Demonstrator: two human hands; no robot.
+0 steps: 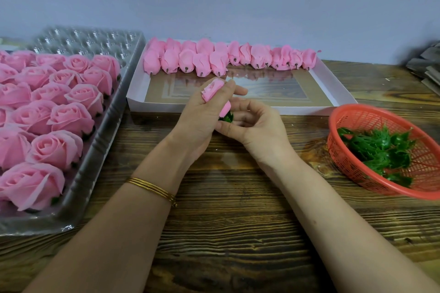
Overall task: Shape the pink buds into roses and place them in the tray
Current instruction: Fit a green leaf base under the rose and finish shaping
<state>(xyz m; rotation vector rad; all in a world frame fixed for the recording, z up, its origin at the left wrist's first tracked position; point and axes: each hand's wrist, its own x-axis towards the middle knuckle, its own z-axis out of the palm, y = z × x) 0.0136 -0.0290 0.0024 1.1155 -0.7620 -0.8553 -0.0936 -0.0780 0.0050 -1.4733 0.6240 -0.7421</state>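
My left hand (202, 112) grips a pink bud (213, 90) above the table's middle, fingers curled round its petals. Under the bud a green calyx (227, 117) shows between both hands. My right hand (252, 121) is curled beside the bud's base, its fingertips at the calyx. A clear plastic tray (100, 131) at the left holds several finished pink roses (71, 118). A white box (319, 71) behind my hands holds a row of several closed pink buds (219, 57) along its far side.
An orange mesh basket (345, 154) with several green calyxes (378, 150) stands tilted at the right. Grey stacked items (426, 64) lie at the far right edge. A wall rises behind the wooden table (233, 221).
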